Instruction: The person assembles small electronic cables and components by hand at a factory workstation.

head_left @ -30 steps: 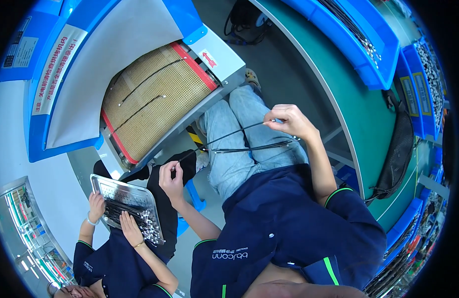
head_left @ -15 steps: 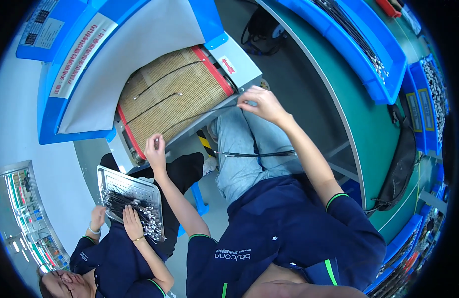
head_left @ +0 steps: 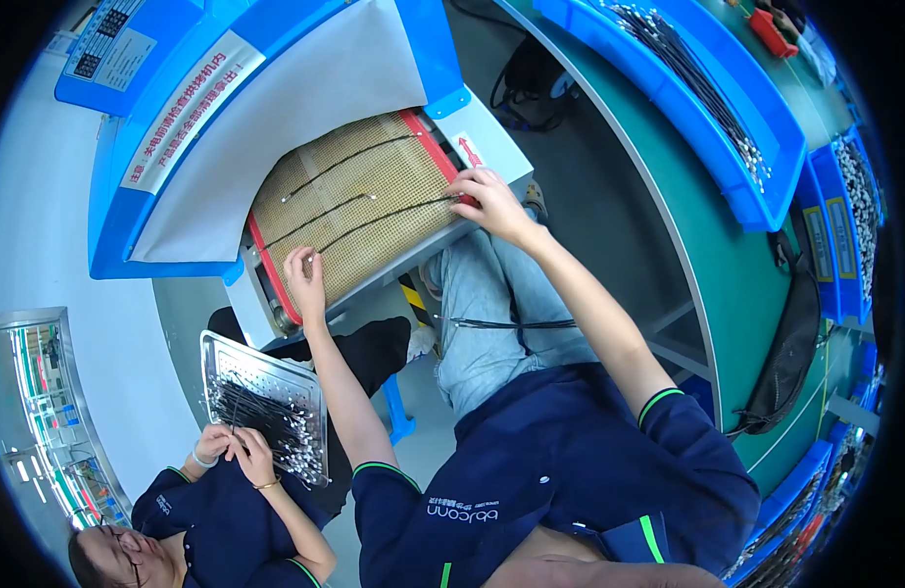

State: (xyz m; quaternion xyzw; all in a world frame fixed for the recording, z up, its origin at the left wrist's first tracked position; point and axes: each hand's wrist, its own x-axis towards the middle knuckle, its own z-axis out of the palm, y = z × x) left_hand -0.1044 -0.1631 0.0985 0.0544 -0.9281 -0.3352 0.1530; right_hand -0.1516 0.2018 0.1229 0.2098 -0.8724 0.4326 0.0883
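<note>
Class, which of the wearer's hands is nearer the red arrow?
Right. The right hand is just below the red arrow in the picture; the left hand is farther away, across the belt.

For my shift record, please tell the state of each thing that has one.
Bare left hand, fingers bent, grip unclear.
Bare right hand, fingers bent, grip unclear.
Thin black cable between these hands, slightly bowed along the beige mesh belt.
Two other thin black cables, lying on that belt.
Black cable bundle, lying across blue jeans.
Perforated silver metal tray, loaded with black cables.
Long blue plastic bin, open, holding cables.
</note>
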